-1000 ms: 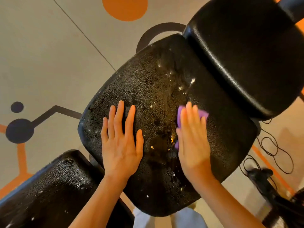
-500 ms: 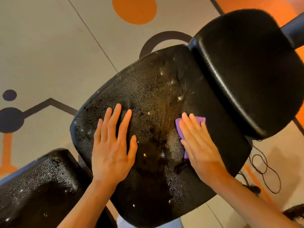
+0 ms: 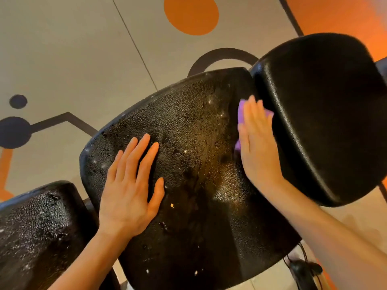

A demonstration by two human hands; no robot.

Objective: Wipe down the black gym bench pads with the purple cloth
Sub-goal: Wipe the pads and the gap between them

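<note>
Right hand (image 3: 256,141) lies flat, fingers straight and together, pressing the purple cloth (image 3: 241,111) onto the middle bench pad (image 3: 188,143). Cloth sits under the palm and fingers; only slivers show: one along the index-finger side, a bit at the fingertips, a small patch lower by the thumb side. Cloth is at the pad's far right edge, right where it meets the upper pad (image 3: 326,114); fingertips look to be touching or just beside that pad's rim, blur makes it hard to tell.

Left hand (image 3: 130,189) is spread flat on the middle pad, fingers straight and slightly apart, thumb out to the side, holding nothing, well apart from the cloth.

Middle pad is textured black, wet-looking, with white flecks and a small yellowish crumb (image 3: 172,205) near the left thumb. Third pad (image 3: 39,225) at lower left, speckled white. Beige floor (image 3: 73,49) with an orange circle (image 3: 191,13) and dark line markings. Black cable (image 3: 303,266) on floor at lower right.
</note>
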